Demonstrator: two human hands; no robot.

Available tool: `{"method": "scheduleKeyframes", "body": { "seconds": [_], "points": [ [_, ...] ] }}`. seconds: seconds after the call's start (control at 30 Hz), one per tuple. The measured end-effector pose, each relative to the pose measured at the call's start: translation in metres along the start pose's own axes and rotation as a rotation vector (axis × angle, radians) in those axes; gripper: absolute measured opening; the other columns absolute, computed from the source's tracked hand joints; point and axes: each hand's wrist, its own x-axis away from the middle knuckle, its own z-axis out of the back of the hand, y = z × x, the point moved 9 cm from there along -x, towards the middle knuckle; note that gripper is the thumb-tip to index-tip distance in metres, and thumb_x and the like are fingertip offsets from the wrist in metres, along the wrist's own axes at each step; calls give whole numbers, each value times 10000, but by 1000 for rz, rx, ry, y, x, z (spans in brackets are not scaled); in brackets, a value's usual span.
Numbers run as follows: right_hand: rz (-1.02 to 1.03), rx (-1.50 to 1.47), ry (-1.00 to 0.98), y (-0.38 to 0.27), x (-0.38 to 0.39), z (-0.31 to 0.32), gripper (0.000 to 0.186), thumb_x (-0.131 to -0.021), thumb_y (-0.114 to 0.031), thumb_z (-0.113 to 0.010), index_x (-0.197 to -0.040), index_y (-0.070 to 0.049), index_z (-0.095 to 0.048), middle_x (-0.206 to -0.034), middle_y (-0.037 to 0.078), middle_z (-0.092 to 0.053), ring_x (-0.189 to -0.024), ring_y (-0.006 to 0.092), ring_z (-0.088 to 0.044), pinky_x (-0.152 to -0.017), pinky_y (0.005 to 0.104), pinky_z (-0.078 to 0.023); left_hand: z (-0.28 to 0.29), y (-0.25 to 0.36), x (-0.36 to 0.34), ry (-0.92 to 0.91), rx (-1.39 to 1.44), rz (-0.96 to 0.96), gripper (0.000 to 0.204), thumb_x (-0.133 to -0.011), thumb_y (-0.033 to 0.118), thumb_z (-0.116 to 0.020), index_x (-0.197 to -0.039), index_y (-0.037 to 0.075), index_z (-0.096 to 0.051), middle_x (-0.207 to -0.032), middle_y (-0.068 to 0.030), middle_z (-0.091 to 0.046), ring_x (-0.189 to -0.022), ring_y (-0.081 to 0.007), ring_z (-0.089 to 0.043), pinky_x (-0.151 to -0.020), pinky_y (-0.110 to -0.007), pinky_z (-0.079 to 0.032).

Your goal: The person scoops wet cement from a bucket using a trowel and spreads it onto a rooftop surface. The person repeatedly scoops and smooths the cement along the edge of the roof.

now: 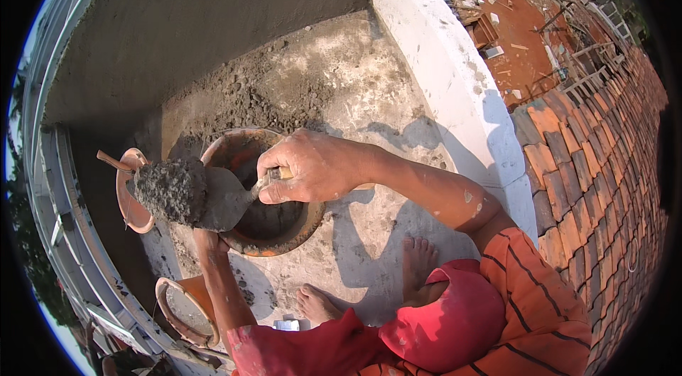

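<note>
My right hand grips the handle of a trowel, its blade carrying a lump of wet grey mortar at the left. Under the trowel is a round, mortar-stained orange basin with a dark inside. My left hand is below the blade, at the basin's left edge, fingers curled and partly hidden; what they hold is unclear. A smaller orange bucket with a stick across it stands farther left.
Another orange bucket is lower left, near my bare feet. Scattered mortar lies below a grey rendered wall. A white parapet borders tiled roofing and a dirt yard. Metal railing curves along the left.
</note>
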Motion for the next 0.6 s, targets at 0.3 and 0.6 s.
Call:
{"method": "scheduleKeyframes", "body": {
  "seconds": [0.3, 0.6],
  "points": [
    [-660, -181, 966, 253, 83, 165, 227, -927, -233, -514, -976, -15, -555, -650, 8, -510, -483, 86, -504, -405, 232, -423, -20, -3, -38, -383, -257, -92, 579, -592, -67, -396, -1151, -42, -545, -882, -54, -585, -719, -139, -572, -688, -238, -506],
    [-564, 280, 691, 169, 164, 2, 227, -864, -244, -593, -889, -21, -627, -719, 108, -625, -627, 232, -596, -614, 348, -463, -50, 11, -36, -417, -352, -122, 643, -590, -59, -416, -1220, -42, -542, -900, -31, -575, -662, -91, -454, -603, -198, -400]
  ]
}}
